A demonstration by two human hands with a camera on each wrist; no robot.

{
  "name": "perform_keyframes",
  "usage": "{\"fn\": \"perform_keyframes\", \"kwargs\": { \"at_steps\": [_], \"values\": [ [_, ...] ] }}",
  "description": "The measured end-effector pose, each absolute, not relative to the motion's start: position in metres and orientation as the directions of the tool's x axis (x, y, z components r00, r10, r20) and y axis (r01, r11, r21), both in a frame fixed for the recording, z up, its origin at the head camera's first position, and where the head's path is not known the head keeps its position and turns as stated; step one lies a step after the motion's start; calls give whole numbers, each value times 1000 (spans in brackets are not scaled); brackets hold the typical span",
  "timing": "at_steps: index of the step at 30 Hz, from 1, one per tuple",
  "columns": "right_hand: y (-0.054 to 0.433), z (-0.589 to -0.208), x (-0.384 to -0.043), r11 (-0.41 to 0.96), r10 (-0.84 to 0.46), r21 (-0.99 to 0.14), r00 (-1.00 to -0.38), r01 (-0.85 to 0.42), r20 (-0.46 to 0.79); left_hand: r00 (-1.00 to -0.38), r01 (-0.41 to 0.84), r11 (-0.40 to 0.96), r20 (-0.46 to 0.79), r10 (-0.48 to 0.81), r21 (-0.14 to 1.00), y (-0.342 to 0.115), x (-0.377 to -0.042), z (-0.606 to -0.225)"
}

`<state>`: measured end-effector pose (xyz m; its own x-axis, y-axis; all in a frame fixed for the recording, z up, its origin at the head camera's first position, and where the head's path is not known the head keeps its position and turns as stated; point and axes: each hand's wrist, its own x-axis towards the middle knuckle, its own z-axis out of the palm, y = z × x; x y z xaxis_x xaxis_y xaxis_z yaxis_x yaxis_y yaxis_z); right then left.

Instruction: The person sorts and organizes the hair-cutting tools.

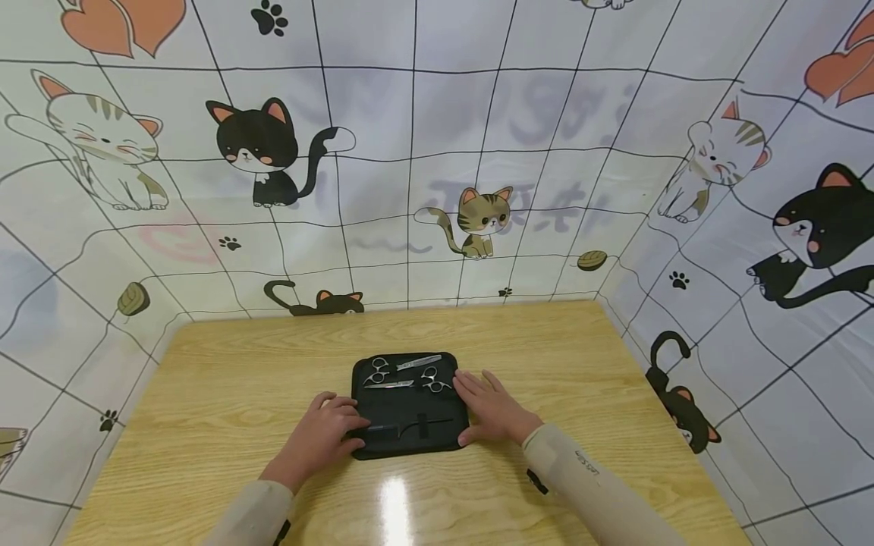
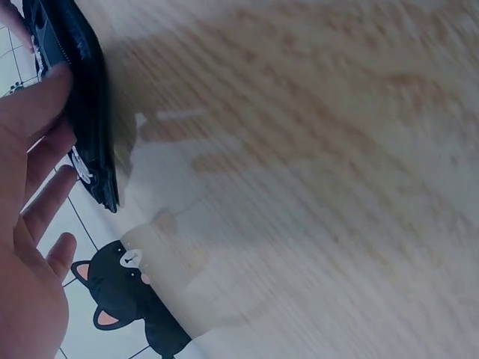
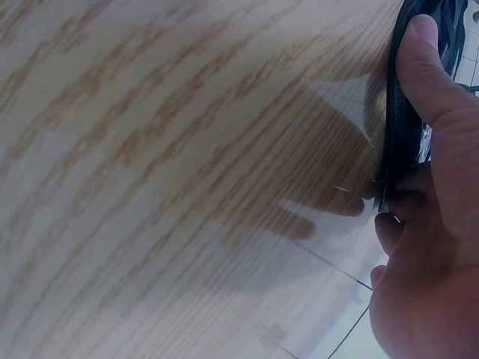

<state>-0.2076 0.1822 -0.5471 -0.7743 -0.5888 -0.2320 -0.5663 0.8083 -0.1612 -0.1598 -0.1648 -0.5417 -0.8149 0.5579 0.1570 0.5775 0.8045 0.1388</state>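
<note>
A black flat case (image 1: 410, 406) lies on the table between my two hands. Two pairs of silver scissors, one with its blade (image 1: 419, 362) along the top and one with its blade (image 1: 388, 384) below, lie on its far half. Across the near half runs a dark slim tool (image 1: 382, 433), possibly a comb, under a small strap. My left hand (image 1: 321, 432) touches the case's left edge, thumb at the near corner and fingers loosely bent. On the other side, my right hand (image 1: 493, 409) rests along the right edge with fingers fairly straight and thumb (image 3: 425, 34) on the case.
The wooden table (image 1: 546, 356) has a light grain and a bright reflection near its front. White cloth walls (image 1: 382, 114) with cat prints and a black grid stand behind it and at both sides.
</note>
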Motion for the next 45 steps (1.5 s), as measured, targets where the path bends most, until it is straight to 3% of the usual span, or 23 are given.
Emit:
{"fn": "perform_keyframes", "kwargs": {
  "at_steps": [13, 45],
  "values": [
    [182, -547, -208, 808, -589, -155, -774, -568, -233, -774, 608, 794, 228, 591, 11, -161, -159, -549],
    [182, -547, -207, 811, -584, -148, -776, -566, -237, -792, 584, 811, 246, 559, 38, -141, -161, -560]
  ]
}}
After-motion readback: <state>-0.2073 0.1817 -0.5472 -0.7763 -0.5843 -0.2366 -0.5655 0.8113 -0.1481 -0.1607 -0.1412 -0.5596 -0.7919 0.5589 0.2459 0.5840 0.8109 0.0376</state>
